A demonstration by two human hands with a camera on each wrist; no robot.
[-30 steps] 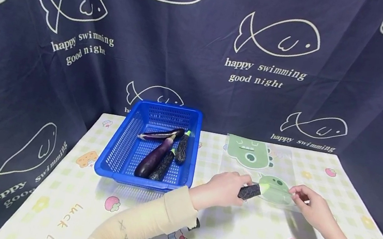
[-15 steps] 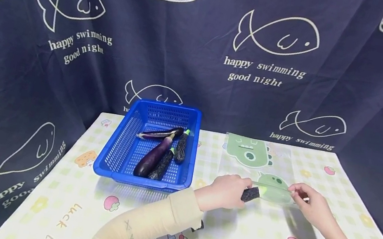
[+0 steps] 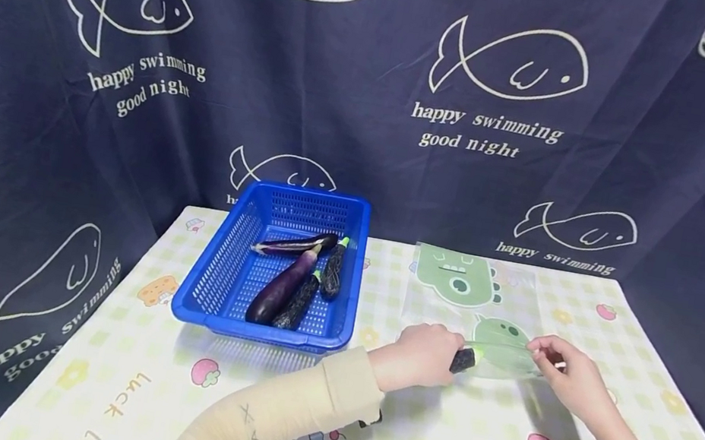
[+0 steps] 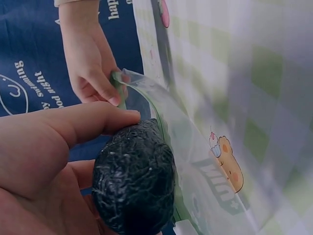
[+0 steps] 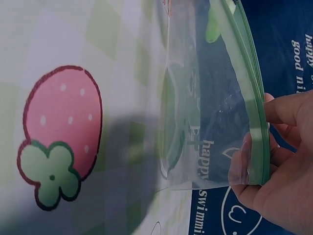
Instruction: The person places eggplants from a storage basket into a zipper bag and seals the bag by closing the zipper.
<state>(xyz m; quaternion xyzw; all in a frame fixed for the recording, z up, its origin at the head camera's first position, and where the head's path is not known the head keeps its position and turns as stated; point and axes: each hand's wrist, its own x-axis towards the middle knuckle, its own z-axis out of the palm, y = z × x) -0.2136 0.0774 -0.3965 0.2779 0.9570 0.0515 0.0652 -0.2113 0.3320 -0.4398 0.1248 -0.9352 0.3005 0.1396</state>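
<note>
My left hand [image 3: 424, 354] grips a dark, wrinkled vegetable [image 4: 134, 178] with a light green tip [image 3: 478, 355]. The tip is at the mouth of a clear zip bag [image 3: 509, 364] and shows beside its green zip strip [image 5: 257, 147] in the right wrist view. Thumb and fingers of my right hand [image 3: 567, 369] pinch the bag's edge at the right end of that strip. Green dinosaur prints mark the bag, which stretches back over the table. In the left wrist view the strip runs from the right hand down behind the vegetable, whose lower end is cut off by the frame.
A blue plastic basket [image 3: 208, 322] stands left of the hands. It holds two purple eggplants [image 3: 281, 289] and two more dark, wrinkled vegetables [image 3: 333, 271] with green tips. A checked cloth with printed pictures covers the table [image 3: 269, 399]; a dark blue curtain [image 3: 365, 137] hangs behind.
My left hand has moved slightly right with the vegetable, and less of it shows past the fingers. The right hand stays at the bag's edge; the bag's near side has shifted a little.
</note>
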